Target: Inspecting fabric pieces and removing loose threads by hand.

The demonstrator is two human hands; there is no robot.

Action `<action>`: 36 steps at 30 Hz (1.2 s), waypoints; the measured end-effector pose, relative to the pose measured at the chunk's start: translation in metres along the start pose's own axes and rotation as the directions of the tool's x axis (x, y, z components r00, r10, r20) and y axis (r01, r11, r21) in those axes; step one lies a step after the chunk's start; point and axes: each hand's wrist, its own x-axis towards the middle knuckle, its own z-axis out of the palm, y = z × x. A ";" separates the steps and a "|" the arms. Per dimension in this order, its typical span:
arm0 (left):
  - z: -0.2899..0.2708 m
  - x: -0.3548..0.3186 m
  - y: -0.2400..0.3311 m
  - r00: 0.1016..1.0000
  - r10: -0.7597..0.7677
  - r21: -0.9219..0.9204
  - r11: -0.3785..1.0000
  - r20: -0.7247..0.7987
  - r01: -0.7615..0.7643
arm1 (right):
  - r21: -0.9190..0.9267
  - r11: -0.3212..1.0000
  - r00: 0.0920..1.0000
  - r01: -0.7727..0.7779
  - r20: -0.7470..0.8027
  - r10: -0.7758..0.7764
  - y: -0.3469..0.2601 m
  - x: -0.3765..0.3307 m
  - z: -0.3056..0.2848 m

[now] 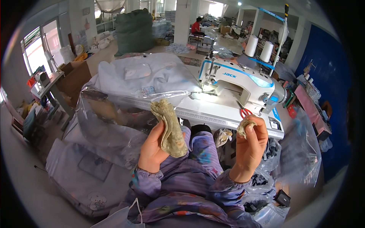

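My left hand (152,150) is closed round a folded greenish flatbread (170,131), held up over my lap. To the right, my right hand (253,148) pinches a small torn piece of flatbread (246,128) between thumb and fingers. The two hands are apart, both in front of the near edge of the sewing table (216,117). A white and blue sewing machine (237,78) stands on that table with its lamp lit, just beyond my right hand. Red-handled scissors (244,111) lie on the table close behind the right fingers.
Pale printed fabric with clear plastic (148,74) covers the table's left side and hangs down beside my lap. Two white thread cones (251,46) stand behind the machine. Plastic bags (262,190) sit low at the right. A person in red (196,27) sits far off.
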 end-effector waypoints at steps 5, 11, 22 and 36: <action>-0.008 -0.002 0.005 0.999 -0.047 -0.140 0.989 -0.002 0.046 | -0.091 0.996 1.000 0.010 0.019 -0.008 0.010 -0.004 0.004; -0.019 0.015 -0.013 0.988 -0.050 -0.081 0.995 0.148 0.062 | -0.216 0.971 0.988 0.103 0.137 -0.075 0.002 -0.017 0.005; -0.007 0.004 0.005 0.988 0.033 0.006 0.999 0.149 -0.034 | -0.215 0.977 0.990 0.017 0.139 0.014 0.004 -0.018 0.048; -0.004 0.005 0.004 0.991 0.037 0.030 0.999 0.130 -0.041 | -0.237 0.971 0.988 0.034 0.156 0.004 0.002 -0.021 0.054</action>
